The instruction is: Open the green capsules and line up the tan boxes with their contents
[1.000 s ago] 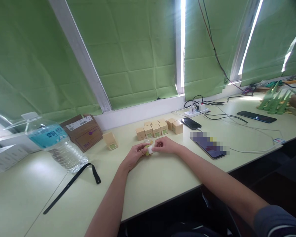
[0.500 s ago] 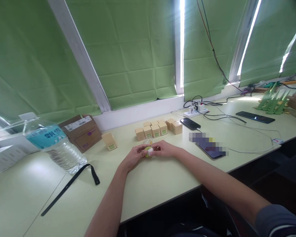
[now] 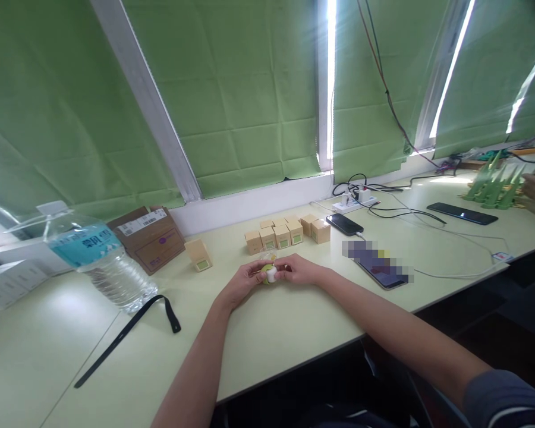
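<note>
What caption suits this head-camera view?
Left hand and right hand hold a small green-and-white item before tan boxes.

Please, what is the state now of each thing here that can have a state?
Left hand, closed on yellow-green item.
Right hand, closed on the same item.
Bottle, capped, holds water.
Grouped boxes, closed, upright.
Lone box, closed, apart from them.
Carton, closed.
Phone by boxes, screen dark.
Power strip, plugs inserted.
Strap, unfastened, lying flat.
</note>
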The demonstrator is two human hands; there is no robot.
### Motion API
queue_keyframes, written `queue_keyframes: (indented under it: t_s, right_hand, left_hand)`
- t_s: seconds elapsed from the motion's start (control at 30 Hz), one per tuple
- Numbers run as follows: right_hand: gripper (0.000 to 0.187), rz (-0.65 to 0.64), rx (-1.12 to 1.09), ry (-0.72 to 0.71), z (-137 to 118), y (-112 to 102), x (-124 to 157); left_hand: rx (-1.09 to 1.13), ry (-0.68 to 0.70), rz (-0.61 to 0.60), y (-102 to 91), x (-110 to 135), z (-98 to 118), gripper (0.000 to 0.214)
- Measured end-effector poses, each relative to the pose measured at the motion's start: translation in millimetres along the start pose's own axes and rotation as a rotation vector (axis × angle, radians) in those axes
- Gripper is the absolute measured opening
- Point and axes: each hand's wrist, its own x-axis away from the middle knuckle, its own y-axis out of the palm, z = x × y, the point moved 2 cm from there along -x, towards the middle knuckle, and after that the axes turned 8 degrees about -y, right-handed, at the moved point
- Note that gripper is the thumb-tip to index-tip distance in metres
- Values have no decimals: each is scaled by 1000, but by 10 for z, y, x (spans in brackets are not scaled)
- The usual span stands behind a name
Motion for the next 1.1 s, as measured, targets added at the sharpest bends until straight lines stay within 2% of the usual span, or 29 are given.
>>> queue_keyframes:
  t_s: [0.3,0.7,0.8,0.97,1.1]
  right_hand:
    - [22,7,-10,-7,-19,-3,6]
    - [27,-28,-105,-6,29,6,16]
    - [27,-24,-68,-2,-5,-9,23]
    - [28,3,58,68,-98,-11,17]
    - [34,11,150,202,-162,16,-15]
  left_hand:
    - [-2,-1,-5,12,2,14,56]
    - [-3,-12,1,16,-6,5,55]
    - [0,-11,-1,19,-9,6,56]
    - [25,-16,10,28,-6,8,56]
    - [18,-26,16,38,-7,15,56]
